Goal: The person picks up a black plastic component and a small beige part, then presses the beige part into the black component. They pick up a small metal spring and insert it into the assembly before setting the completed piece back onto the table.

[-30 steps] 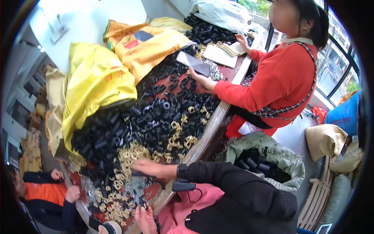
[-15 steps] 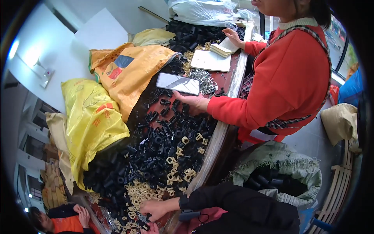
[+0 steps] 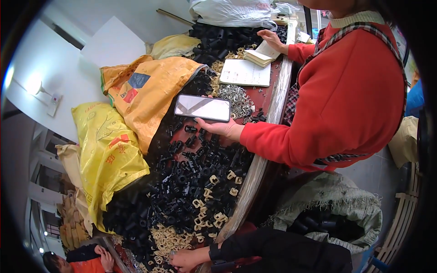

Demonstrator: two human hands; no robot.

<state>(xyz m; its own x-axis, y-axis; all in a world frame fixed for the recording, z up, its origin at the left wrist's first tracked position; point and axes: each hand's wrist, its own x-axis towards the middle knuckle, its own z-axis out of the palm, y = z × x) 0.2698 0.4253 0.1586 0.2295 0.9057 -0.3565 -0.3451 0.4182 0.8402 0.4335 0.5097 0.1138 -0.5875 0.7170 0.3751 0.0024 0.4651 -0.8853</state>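
My right hand (image 3: 184, 260) is at the lower edge, its arm in a black sleeve (image 3: 282, 248) coming in from the right with a dark band at the wrist. Its fingers are curled together low over the table; whatever they hold is hidden. Beside and beyond it lies a heap of small beige clip-like rings (image 3: 168, 241). Black plastic pipe fittings (image 3: 195, 170) spread over the table further up. My left hand is out of view.
A co-worker in a red top (image 3: 350, 86) holds a phone (image 3: 202, 108) over the table; their other hand touches an open notebook (image 3: 246, 73). Metal clips (image 3: 236, 98) lie nearby. Orange (image 3: 148, 91) and yellow (image 3: 109, 154) sacks line the left; a green sack (image 3: 327, 200) of black fittings stands right.
The view has shifted slightly. My right hand sits lower in the picture, and my left hand has dropped out of view. The co-worker's phone has moved left and a little down.
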